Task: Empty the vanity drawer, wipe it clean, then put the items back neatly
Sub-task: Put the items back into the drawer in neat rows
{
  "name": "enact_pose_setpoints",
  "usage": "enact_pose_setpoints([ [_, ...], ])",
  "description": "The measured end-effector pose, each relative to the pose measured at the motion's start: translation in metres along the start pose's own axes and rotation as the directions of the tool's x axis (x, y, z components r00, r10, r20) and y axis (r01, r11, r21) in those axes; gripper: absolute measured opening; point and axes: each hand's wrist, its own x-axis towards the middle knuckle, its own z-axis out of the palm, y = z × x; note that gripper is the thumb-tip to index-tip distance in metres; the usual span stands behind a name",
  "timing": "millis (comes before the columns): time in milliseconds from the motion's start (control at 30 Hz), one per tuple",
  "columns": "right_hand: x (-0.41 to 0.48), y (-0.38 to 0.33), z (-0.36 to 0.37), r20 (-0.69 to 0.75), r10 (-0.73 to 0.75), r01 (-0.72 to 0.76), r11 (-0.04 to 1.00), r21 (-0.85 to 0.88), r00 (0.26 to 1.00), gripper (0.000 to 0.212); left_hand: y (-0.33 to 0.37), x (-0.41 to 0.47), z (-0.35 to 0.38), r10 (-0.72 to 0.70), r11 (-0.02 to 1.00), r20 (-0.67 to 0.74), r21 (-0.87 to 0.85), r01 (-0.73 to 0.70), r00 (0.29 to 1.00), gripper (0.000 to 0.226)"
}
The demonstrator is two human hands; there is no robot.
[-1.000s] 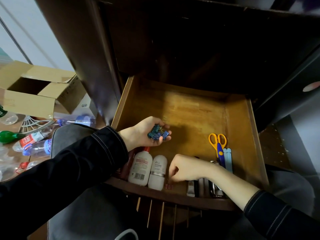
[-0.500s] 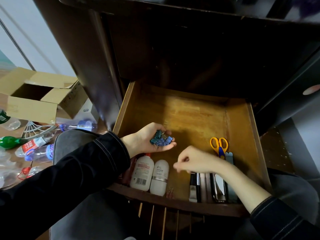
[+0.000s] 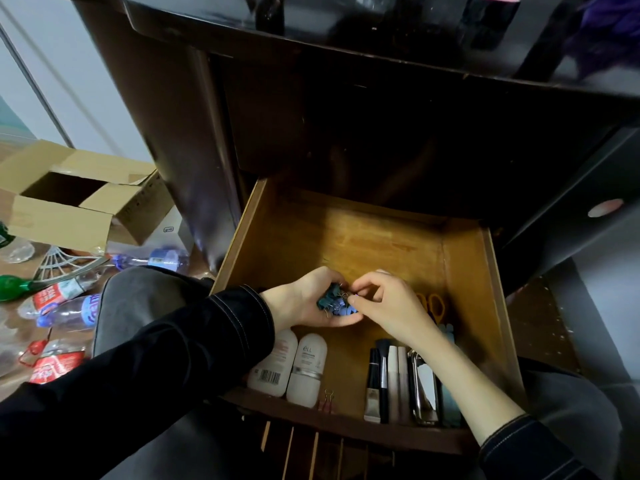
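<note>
On my feed, the left grip [image 3: 301,301], a bare hand turned palm up, cups a small heap of blue binder clips [image 3: 331,299], with its fingers curled round them. The right grip [image 3: 389,306] meets it from the right. Its thumb and forefinger pinch at the edge of the same heap, and its other fingers are curled above. Both grips hang over the middle of the open wooden drawer [image 3: 464,271]; I cannot tell whether either one touches the drawer floor. Both arms wear dark sleeves [image 3: 180,351] with pale stitching.

Just below the left grip, at the drawer's front left, two white bottles [image 3: 306,368] lie side by side, touching. Just beside them on the right, a single pink binder clip [image 3: 327,400] lies against the front wall. Further right, beside the right forearm, a row of slim items [image 3: 382,382] lies lengthwise: a dark brush, pale tubes and a shiny metal piece, which I cannot identify more exactly. Yellow scissors [image 3: 434,306] show partly from behind the right grip, near the right wall, with pale blue strips [image 3: 446,332] just in front of them.

The drawer juts from a dark vanity [image 3: 346,133]. On the floor to the left sit an open cardboard box [image 3: 62,220] and several plastic bottles [image 3: 69,308] lying on their sides.
</note>
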Motion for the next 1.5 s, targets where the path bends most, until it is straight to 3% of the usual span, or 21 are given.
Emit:
enact_pose_setpoints([
  [233, 0.0, -0.003, -0.001, 0.07, 0.045, -0.054, 0.991, 0.123, 0.996, 0.02, 0.0, -0.004, -0.002, 0.057, 0.988, -0.007, 0.143, -0.056, 0.998, 0.016],
  [367, 0.003, -0.001, -0.001, 0.019, 0.084, -0.085, 0.988, 0.125, 0.996, 0.019, 0.005, -0.009, -0.006, 0.196, 0.974, 0.009, 0.118, -0.195, 0.981, 0.008],
  [533, 0.004, 0.0, -0.005, 0.029, 0.11, -0.114, 0.969, 0.219, 0.994, 0.023, 0.006, -0.009, -0.002, 0.117, 0.987, -0.023, 0.112, -0.114, 0.993, 0.022],
  [867, 0.003, 0.001, -0.005, 0.026, 0.091, -0.094, 0.979, 0.181, 0.995, 0.007, 0.005, -0.007, 0.002, 0.165, 0.983, -0.051, 0.087, -0.161, 0.985, 0.01],
  [967, 0.003, -0.001, -0.008, -0.026, 0.083, -0.077, 0.981, 0.18, 0.996, 0.009, 0.005, -0.006, 0.0, 0.191, 0.98, -0.082, 0.072, -0.185, 0.978, 0.012],
  [1100, 0.001, 0.0, -0.015, -0.22, 0.114, -0.06, 0.969, 0.24, 0.969, 0.008, 0.007, -0.006, -0.001, 0.244, 0.97, -0.124, 0.048, -0.24, 0.962, 0.016],
  [1167, 0.0, 0.002, -0.017, -0.156, 0.162, -0.126, 0.967, 0.22, 0.974, 0.007, 0.008, -0.007, -0.001, 0.26, 0.966, -0.13, 0.033, -0.258, 0.957, 0.014],
  [1233, -0.002, 0.003, -0.012, 0.012, 0.177, -0.178, 0.98, 0.088, 0.984, 0.008, 0.009, -0.008, -0.001, 0.264, 0.965, -0.124, 0.029, -0.262, 0.956, 0.014],
  [1300, -0.005, 0.002, -0.006, 0.206, 0.141, -0.137, 0.99, -0.035, 0.968, 0.009, 0.009, -0.01, -0.001, 0.261, 0.965, -0.117, 0.03, -0.259, 0.958, 0.013],
  [1400, -0.01, -0.002, 0.001, 0.463, 0.088, -0.039, 0.993, -0.114, 0.882, 0.006, 0.01, -0.01, -0.001, 0.263, 0.965, -0.105, 0.045, -0.26, 0.959, 0.013],
  [1500, -0.015, -0.003, 0.004, 0.583, 0.104, -0.015, 0.988, -0.155, 0.806, 0.008, 0.011, -0.009, -0.002, 0.265, 0.964, -0.098, 0.063, -0.26, 0.959, 0.015],
])
